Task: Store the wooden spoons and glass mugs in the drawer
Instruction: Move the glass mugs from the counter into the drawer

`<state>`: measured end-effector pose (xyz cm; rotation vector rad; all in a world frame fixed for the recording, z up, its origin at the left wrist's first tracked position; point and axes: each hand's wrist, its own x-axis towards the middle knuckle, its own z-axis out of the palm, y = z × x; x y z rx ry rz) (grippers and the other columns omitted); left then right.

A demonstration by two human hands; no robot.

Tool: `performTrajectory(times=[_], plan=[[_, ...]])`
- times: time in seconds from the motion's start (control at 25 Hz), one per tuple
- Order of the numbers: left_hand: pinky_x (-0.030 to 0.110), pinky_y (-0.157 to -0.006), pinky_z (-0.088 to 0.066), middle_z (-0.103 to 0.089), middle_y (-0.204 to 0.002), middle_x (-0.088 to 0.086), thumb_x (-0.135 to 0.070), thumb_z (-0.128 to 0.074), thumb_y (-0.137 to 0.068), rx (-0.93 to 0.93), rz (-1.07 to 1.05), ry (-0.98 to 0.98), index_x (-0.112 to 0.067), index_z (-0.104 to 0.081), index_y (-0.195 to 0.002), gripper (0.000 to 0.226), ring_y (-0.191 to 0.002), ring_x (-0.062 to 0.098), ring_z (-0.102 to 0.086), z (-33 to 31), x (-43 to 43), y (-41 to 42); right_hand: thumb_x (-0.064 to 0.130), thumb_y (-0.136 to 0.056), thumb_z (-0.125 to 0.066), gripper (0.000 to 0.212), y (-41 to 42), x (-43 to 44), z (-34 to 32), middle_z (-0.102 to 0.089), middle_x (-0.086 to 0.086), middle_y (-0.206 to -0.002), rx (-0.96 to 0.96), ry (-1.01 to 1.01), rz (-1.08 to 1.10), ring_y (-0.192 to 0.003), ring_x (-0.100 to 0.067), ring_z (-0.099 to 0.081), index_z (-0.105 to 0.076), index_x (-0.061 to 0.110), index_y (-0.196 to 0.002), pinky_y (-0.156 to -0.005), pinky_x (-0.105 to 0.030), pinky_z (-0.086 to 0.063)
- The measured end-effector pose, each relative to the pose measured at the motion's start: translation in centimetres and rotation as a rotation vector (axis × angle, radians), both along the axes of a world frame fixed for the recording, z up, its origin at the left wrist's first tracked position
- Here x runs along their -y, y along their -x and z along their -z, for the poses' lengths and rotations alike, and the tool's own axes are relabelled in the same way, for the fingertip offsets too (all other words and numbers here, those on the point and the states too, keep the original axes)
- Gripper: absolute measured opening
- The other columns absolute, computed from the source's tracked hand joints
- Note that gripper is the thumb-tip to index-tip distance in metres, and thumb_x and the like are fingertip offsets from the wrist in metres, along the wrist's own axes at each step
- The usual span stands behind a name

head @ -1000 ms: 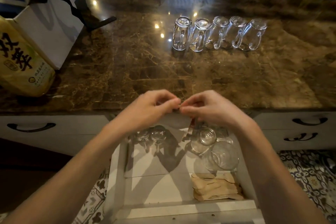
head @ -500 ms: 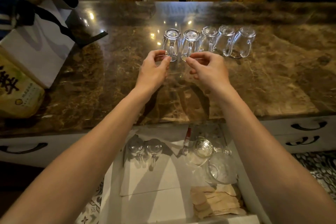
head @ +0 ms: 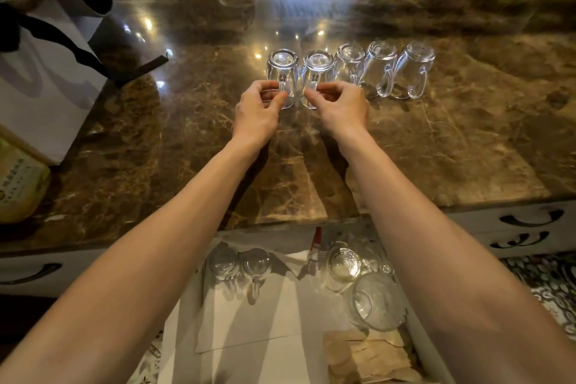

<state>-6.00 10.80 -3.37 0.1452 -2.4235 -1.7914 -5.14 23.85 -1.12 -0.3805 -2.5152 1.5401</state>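
Note:
Several clear glass mugs stand upside down in a row on the brown marble counter (head: 436,140). My left hand (head: 258,106) pinches the handle of the leftmost mug (head: 282,70). My right hand (head: 341,103) pinches the handle of the second mug (head: 318,70). Both mugs still stand on the counter. Below, the open white drawer (head: 249,321) holds two upside-down mugs (head: 240,265) at its back left, more glassware (head: 358,277) at the right, and wooden spoons (head: 367,358) at its front right.
A white tote bag (head: 46,87) and a yellow package (head: 18,184) stand at the counter's left. Three more mugs (head: 383,68) continue the row to the right. Closed drawers with dark handles (head: 526,221) flank the open one. Yellow chairs stand beyond the counter.
Both hands rose from over the open drawer, reached across the counter and closed their fingers on the handles of the two leftmost mugs.

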Motion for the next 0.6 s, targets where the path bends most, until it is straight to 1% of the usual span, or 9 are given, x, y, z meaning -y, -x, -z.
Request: performTrajectory(times=[0.08,0.16,0.24,0.36,0.44,0.6], plan=[[0.023,-0.084,-0.053,-0.066,-0.104,0.001,-0.023,-0.063,-0.088,-0.03,-0.011,0.069,-0.011,-0.06,-0.115,0.03,-0.092,0.007,-0.062,0.0,0.0,0.3,0.036,-0.081,-0.071,0.032,0.5,0.1,0.2,-0.072,0.002,-0.098,0.009,-0.017,-0.005,-0.093,-0.011,-0.064,-0.069,0.015,-0.105,-0.088,-0.031,-0.051],[0.018,-0.08,-0.051,-0.066,-0.1,-0.002,-0.023,-0.064,-0.087,-0.054,-0.007,0.116,-0.012,-0.062,-0.113,0.029,-0.088,0.003,-0.061,0.0,0.1,0.3,0.033,-0.082,-0.071,0.028,0.8,0.3,0.3,-0.071,0.002,-0.097,0.017,-0.033,-0.016,-0.093,-0.012,-0.064,-0.069,0.015,-0.103,-0.089,-0.033,-0.051],[0.019,-0.081,-0.052,-0.064,-0.096,-0.004,-0.022,-0.065,-0.087,-0.072,0.004,0.13,-0.012,-0.061,-0.111,0.026,-0.087,0.004,-0.061,0.0,0.2,0.4,0.029,-0.082,-0.071,0.021,1.1,0.5,0.5,-0.071,0.002,-0.094,0.014,-0.054,-0.023,-0.091,-0.012,-0.065,-0.07,0.016,-0.099,-0.089,-0.035,-0.052],[0.021,-0.084,-0.052,-0.063,-0.097,-0.003,-0.017,-0.064,-0.087,-0.085,0.015,0.126,-0.01,-0.06,-0.111,0.025,-0.09,0.005,-0.061,-0.1,0.1,0.3,0.026,-0.082,-0.071,0.013,1.3,0.7,0.7,-0.072,0.002,-0.091,0.009,-0.116,-0.027,-0.089,-0.013,-0.066,-0.071,0.019,-0.093,-0.087,-0.037,-0.053],[0.023,-0.086,-0.052,-0.063,-0.099,-0.002,-0.014,-0.063,-0.087,-0.082,0.024,0.11,-0.009,-0.059,-0.112,0.025,-0.092,0.006,-0.06,0.0,0.0,0.2,0.027,-0.083,-0.069,0.013,1.3,0.7,0.6,-0.072,0.002,-0.093,0.018,-0.157,-0.041,-0.091,-0.015,-0.066,-0.071,0.02,-0.094,-0.088,-0.039,-0.052],[0.027,-0.088,-0.052,-0.064,-0.103,0.001,-0.012,-0.062,-0.088,-0.066,0.058,0.093,-0.009,-0.059,-0.112,0.025,-0.096,0.01,-0.061,-0.1,0.4,-0.1,0.026,-0.085,-0.068,0.016,0.9,0.6,0.6,-0.072,0.001,-0.098,0.003,-0.197,-0.061,-0.093,-0.015,-0.064,-0.071,0.018,-0.099,-0.09,-0.04,-0.051]])
